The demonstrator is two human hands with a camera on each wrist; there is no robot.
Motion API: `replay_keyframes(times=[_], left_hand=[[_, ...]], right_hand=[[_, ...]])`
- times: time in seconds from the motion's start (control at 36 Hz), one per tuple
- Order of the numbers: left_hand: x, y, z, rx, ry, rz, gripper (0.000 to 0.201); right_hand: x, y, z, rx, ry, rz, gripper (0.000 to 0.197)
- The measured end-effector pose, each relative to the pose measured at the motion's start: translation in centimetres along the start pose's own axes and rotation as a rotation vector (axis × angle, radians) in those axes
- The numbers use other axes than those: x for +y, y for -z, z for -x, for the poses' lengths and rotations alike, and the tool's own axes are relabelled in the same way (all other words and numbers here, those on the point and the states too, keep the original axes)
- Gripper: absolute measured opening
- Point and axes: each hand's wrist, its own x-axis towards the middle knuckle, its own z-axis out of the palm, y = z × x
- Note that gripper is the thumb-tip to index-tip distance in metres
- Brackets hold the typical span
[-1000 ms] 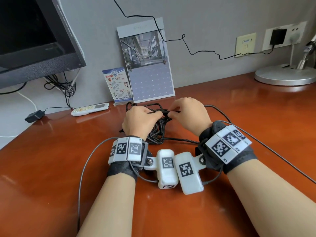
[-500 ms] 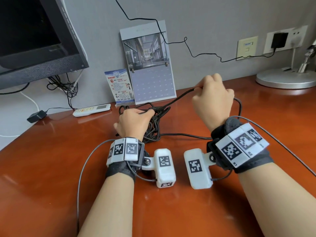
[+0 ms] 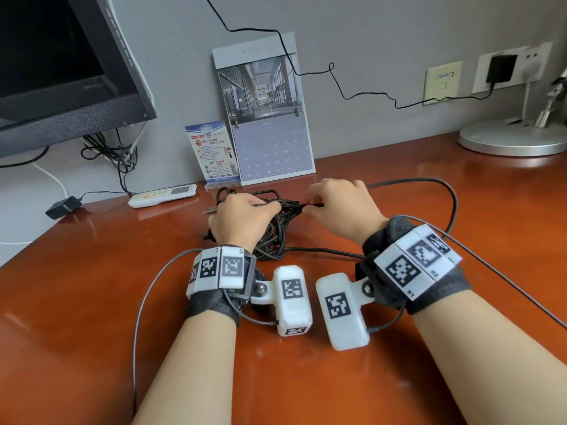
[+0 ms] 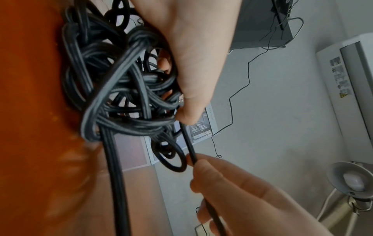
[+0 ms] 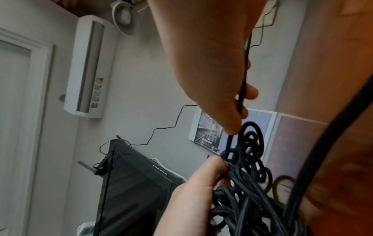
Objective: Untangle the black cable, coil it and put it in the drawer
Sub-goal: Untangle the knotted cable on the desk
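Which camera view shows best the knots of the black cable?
The left wrist view: the black cable fills it, loops and crossings distinct. The head view shows the bundle small, half hidden by the left hand. The right wrist view crops it.

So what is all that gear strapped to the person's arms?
The arms are bare, no sleeves. Each wrist wears a dark fabric band carrying white blocks printed with black square codes. A small white box juts from each band on a bracket, also coded, and thin grey cables trail from them. The hands wear no gloves.
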Motion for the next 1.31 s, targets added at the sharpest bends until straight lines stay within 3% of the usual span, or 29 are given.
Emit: replay_keyframes(times=[0.22, 0.36, 0.44, 0.56, 0.72, 0.92, 1.06, 1.22, 1.31], left_hand=[[0.3, 0.3, 0.1, 0.015, 0.03, 0.004, 0.017], [0.1, 0.5, 0.2, 0.04, 0.051, 0.007, 0.024], [0.1, 0.5, 0.0, 0.021, 0.042, -0.009, 0.024], [-0.2, 0.2, -0.1, 0.0, 0.034, -0.046, 0.018], [-0.1, 0.1, -0.1, -0.055, -0.027, -0.033, 0.012], [0.0, -0.3, -0.1, 0.017, -0.052, 0.036, 0.018], [0.2, -0.1, 0.2, 0.025, -0.034, 0.015, 0.013], [0.2, 0.0, 0.3, 0.009, -0.011, 0.015, 0.008], [0.3, 0.0, 0.3, -0.03, -0.003, 0.012, 0.008]], right_hand=[[0.3, -0.2, -0.5, 0.228, -0.02, -0.046, 0.02], [0.9, 1.6, -0.4, 0.445, -0.168, -0.106, 0.018], [1.3, 2.0, -0.4, 0.472, -0.267, -0.111, 0.017], [1.9, 1.8, -0.3, 0.307, -0.329, -0.019, 0.022], [0.1, 0.4, 0.1, -0.083, -0.03, -0.073, 0.025], [-1.0, -1.3, 0.4, -0.039, -0.056, -0.223, 0.014], [-1.4, -1.2, 0.1, -0.073, 0.031, -0.201, 0.012], [-1.0, 0.3, 0.1, -0.26, 0.05, -0.149, 0.021], [-0.3, 1.1, 0.1, -0.348, 0.031, -0.185, 0.013]])
